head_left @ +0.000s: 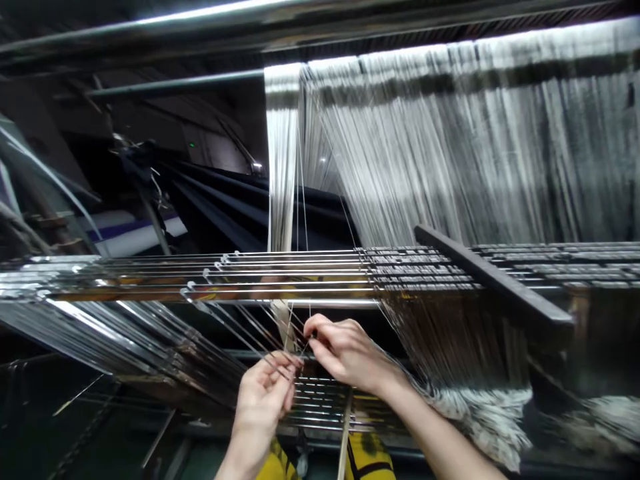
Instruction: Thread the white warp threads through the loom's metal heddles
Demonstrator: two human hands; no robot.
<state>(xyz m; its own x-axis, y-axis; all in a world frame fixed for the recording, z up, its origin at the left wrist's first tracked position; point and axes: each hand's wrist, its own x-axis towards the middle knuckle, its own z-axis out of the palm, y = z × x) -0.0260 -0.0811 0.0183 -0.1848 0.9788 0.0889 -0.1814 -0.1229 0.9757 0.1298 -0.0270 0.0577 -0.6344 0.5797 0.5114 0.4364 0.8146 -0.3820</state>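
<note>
Pinching warp threads [283, 323] with left hand [263, 403], right hand [350, 353]

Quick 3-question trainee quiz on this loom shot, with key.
1. Which shows its back to the camera: the left hand or the right hand?
2. True or false: the warp threads hang above the metal rails.
3. What colours is the item below the hands?

Key: 1. right hand; 2. true; 3. yellow and black.
</note>
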